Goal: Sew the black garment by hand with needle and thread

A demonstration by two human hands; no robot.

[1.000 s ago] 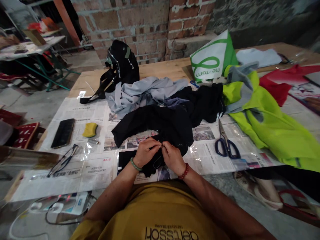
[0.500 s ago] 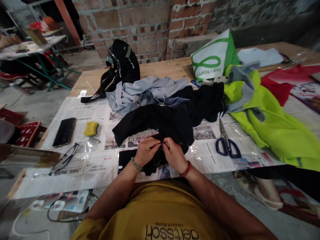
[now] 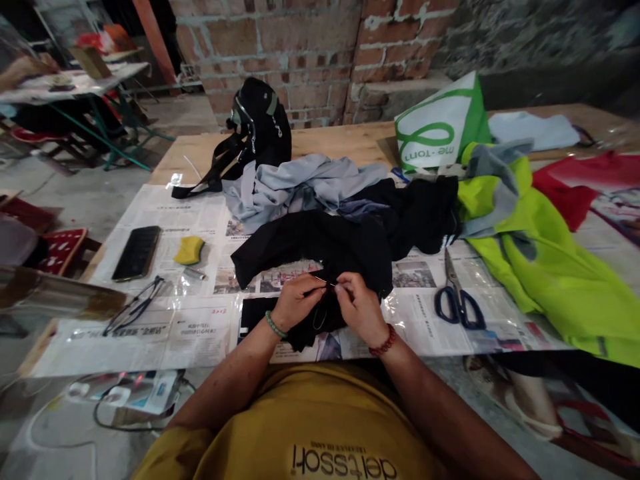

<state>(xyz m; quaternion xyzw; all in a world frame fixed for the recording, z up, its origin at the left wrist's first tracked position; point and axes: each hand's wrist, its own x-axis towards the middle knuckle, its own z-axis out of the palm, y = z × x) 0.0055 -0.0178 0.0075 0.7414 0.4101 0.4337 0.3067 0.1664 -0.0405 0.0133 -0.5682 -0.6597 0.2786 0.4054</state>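
A bench (image 3: pixel 345 139) spread with newspaper (image 3: pixel 190 347) bears a black garment (image 3: pixel 320 233), near its front edge, under both hands. Behind stand a white-and-green bag (image 3: pixel 435 130) and a smaller black bag (image 3: pixel 273 130), contents hidden in both; a see-through container (image 3: pixel 60 293) looms at the left edge, its filling unclear. The left hand (image 3: pixel 295 303) pinches the garment's cloth; the right hand's (image 3: pixel 359 303) fingers grip a thin shiny sliver (image 3: pixel 331 284).

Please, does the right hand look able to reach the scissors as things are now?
Probably yes: the scissors lie uncovered on the newspaper, beside the right hand, though that hand is occupied at the black cloth.
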